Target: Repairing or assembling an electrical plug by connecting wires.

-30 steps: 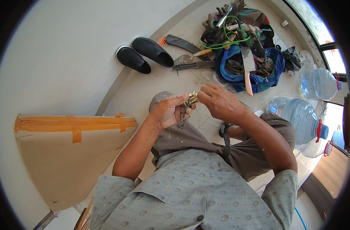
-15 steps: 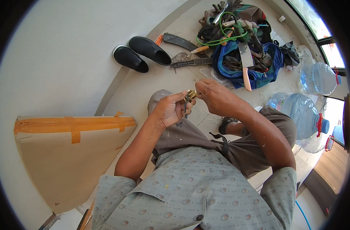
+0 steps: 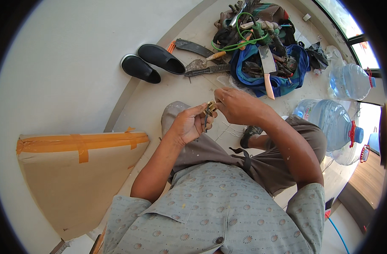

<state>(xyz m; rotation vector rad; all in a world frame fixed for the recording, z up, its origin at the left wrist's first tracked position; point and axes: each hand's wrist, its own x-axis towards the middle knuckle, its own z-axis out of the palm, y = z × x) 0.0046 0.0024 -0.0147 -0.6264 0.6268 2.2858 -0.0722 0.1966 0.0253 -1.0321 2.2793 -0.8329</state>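
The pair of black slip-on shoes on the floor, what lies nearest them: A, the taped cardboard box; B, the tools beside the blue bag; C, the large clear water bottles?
B: the pair of black slip-on shoes sits right beside the loose hand tools next to the blue bag.

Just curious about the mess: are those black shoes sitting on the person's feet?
No, the black shoes lie empty on the floor by the wall, apart from the person, whose hands work over the lap.

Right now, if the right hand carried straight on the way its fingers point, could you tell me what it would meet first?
Most likely the small brass-coloured part that its fingertips already touch, then the left hand just behind it. Depth is hard to judge from above.
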